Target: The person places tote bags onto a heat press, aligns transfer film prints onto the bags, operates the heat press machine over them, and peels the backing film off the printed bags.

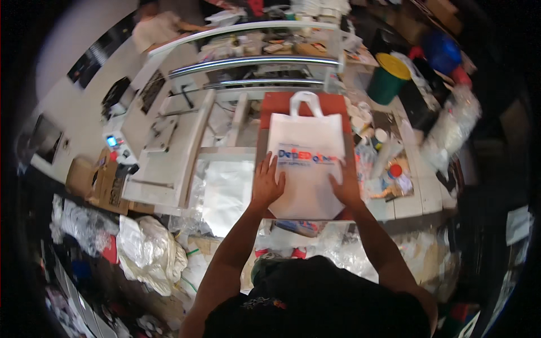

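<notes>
A white carrier bag (pixel 307 194) with blue and red print lies flat on a reddish-brown board (pixel 276 102). Its looped handle points away from me. My left hand (pixel 267 183) rests on the bag's left edge beside the print, fingers stretched out and thumb apart. On the opposite edge lies my right hand (pixel 346 185), also open with its thumb spread inward; its fingertips are blurred. Neither hand grips anything.
A white machine frame (pixel 194 149) with shiny rollers (pixel 253 63) stands left and beyond the board. Jars, bottles and plastic clutter the bench at right, near a green bin (pixel 389 79) with a yellow top. Plastic bundles (pixel 149 253) lie low left. Another person (pixel 155 28) is at far left.
</notes>
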Tool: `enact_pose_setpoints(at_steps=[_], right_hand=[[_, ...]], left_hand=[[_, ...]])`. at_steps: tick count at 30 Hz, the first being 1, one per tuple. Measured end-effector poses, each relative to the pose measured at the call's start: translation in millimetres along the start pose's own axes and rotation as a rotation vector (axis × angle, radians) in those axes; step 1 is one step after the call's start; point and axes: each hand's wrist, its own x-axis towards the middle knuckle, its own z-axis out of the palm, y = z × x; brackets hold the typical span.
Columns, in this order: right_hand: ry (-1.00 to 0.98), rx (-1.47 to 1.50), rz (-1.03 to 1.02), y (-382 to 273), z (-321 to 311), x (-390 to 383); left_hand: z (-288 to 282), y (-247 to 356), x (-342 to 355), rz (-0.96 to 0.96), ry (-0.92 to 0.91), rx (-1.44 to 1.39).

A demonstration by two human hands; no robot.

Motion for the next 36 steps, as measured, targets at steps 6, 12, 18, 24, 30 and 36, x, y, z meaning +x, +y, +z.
enact_pose_setpoints(at_steps=[6,12,18,24,30,36], right_hand=[[0.322,0.107,0.196,104.3,-73.0,-59.8],[0.227,-0.222,0.378,174.6,-86.8,-173.1],[-0.339,-0.828,0.582,289.6,-35.0,-332.1],[-0.652,-0.403,0.759,294.1,-19.5,-432.1],[-0.612,-0.231,0.967,255.9,-6.3,-430.6],[-0.54,-0.142,0.999,251.3,-7.6,-422.6]], left_hand=[[-151.4,-62.4,2.0,-0.077,0.294,0.111],[-275.2,-203.4,-25.1,-0.452,0.448,0.599],[-299.5,-273.2,10.1,-0.724,-0.116,0.751],[-287.3,-276.1,5.6,-0.924,-0.211,0.75],[-290.7,-261.0,9.5,-0.965,-0.217,0.789],[-285.1,-250.3,15.6,-1.038,-0.229,0.805]])
